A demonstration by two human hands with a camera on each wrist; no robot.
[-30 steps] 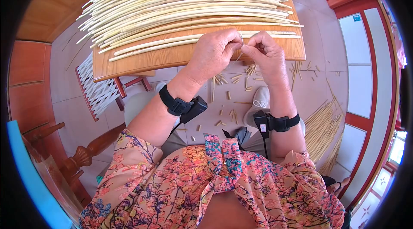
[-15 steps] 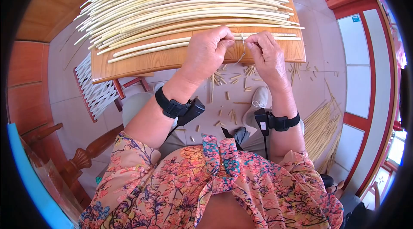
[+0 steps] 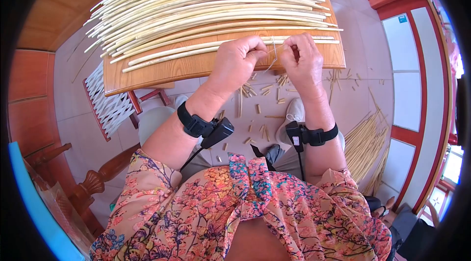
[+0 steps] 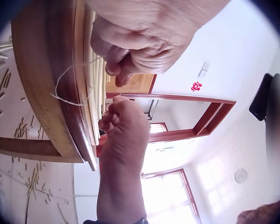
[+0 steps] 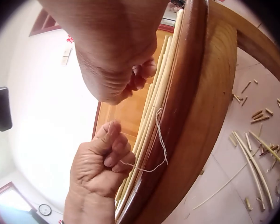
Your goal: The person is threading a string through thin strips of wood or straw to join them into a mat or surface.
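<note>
While both hands hover at the near edge of the table, the left hand and right hand each pinch one end of a thin thread — it loops slack between them, beside the nearest reeds.

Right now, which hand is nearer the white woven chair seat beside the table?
Left. The left hand works at the table edge on the chair seat side; the right hand lies farther off, both pinching the thread.
</note>
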